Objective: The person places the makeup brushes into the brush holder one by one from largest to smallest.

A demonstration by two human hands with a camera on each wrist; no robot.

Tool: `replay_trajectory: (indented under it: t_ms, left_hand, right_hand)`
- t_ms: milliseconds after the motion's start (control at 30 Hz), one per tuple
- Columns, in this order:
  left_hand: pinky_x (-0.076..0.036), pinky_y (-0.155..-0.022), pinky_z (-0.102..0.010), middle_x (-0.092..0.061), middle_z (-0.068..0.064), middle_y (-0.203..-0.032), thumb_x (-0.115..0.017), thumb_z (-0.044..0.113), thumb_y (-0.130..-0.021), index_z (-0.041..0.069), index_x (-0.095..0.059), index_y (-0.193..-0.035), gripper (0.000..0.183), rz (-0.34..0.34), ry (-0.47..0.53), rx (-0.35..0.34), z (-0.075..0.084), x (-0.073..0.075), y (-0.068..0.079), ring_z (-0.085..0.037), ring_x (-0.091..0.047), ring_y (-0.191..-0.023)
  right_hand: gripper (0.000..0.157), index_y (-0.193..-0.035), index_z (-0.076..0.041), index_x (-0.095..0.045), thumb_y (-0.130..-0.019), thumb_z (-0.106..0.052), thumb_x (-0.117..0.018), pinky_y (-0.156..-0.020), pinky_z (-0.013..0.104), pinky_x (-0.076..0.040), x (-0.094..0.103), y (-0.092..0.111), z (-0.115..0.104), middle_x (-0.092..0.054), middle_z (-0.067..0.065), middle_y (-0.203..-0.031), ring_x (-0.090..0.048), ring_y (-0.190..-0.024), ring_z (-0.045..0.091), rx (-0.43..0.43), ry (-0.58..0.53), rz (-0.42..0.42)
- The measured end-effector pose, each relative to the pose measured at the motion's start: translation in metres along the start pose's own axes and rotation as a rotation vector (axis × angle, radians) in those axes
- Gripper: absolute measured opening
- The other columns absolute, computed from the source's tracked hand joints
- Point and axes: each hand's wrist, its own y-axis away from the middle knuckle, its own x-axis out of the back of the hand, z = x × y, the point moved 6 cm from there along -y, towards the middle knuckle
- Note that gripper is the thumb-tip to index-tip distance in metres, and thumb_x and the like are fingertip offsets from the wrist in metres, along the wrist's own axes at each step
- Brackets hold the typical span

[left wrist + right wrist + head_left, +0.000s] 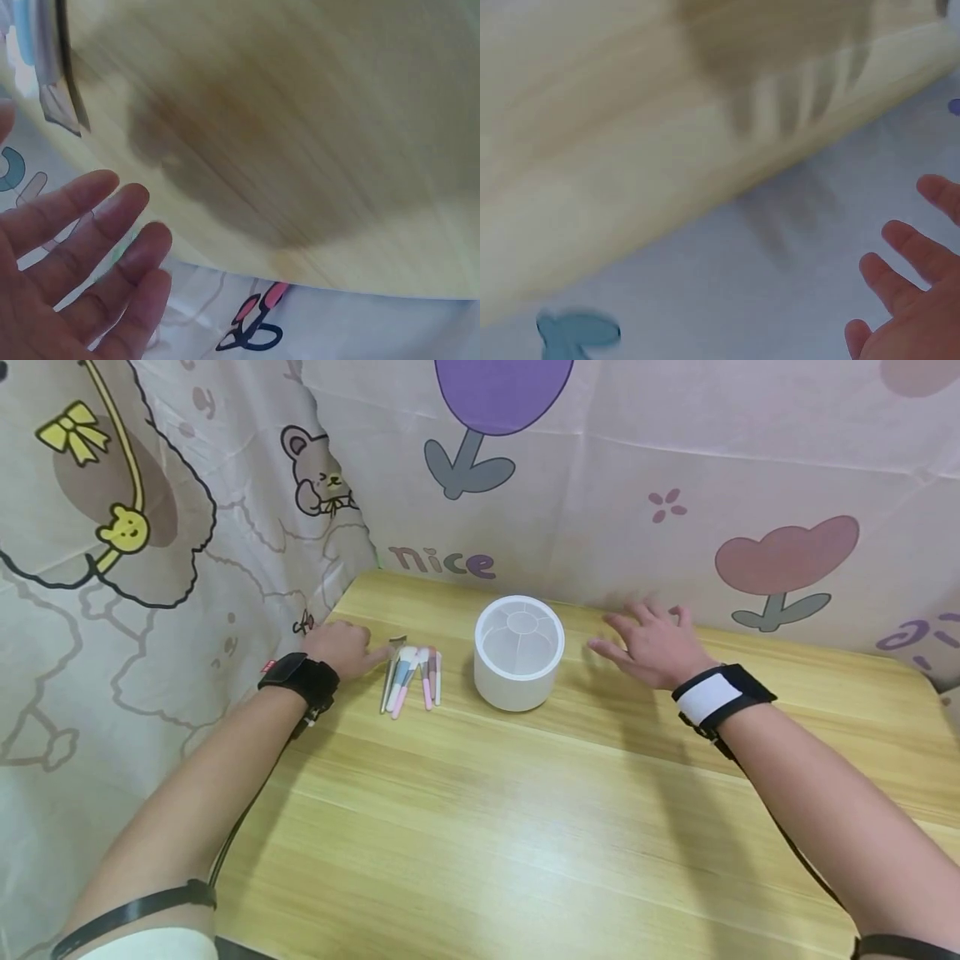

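Note:
A round white organizer (514, 692) with a divided top stands toward the back of the table. To its left lie several makeup brushes (402, 681) side by side, with pink, white and dark handles. My left hand (341, 647) is beside them, its thumb side toward the brush at the left end. In the left wrist view its fingers (97, 255) are loosely bent with nothing in them, and part of the brush bundle (49, 60) shows at the upper left. My right hand (654, 645) spreads its fingers over the table to the right of the organizer, holding nothing.
The wooden table (480, 827) reaches back to a patterned cloth (600, 510) hanging behind it. More of this cloth (247, 527) hangs along the left side. Thin cables run along both forearms from black wrist straps (300, 681).

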Motion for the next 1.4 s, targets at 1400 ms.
replay_trajectory:
  t_ms: [1400]
  left_hand:
    - [-0.045, -0.051, -0.041, -0.062, -0.019, -0.089, -0.036, 0.064, -0.093, 0.005, -0.05, -0.13, 0.071, -0.032, 0.08, 0.09, 0.008, -0.021, 0.0, -0.033, -0.059, -0.073]
  right_hand:
    - [0.057, -0.12, -0.013, -0.059, -0.098, -0.059, -0.033, -0.088, 0.044, -0.047, -0.041, -0.018, -0.043, -0.067, 0.01, -0.11, -0.063, -0.099, 0.029, -0.134, -0.802, 0.162]
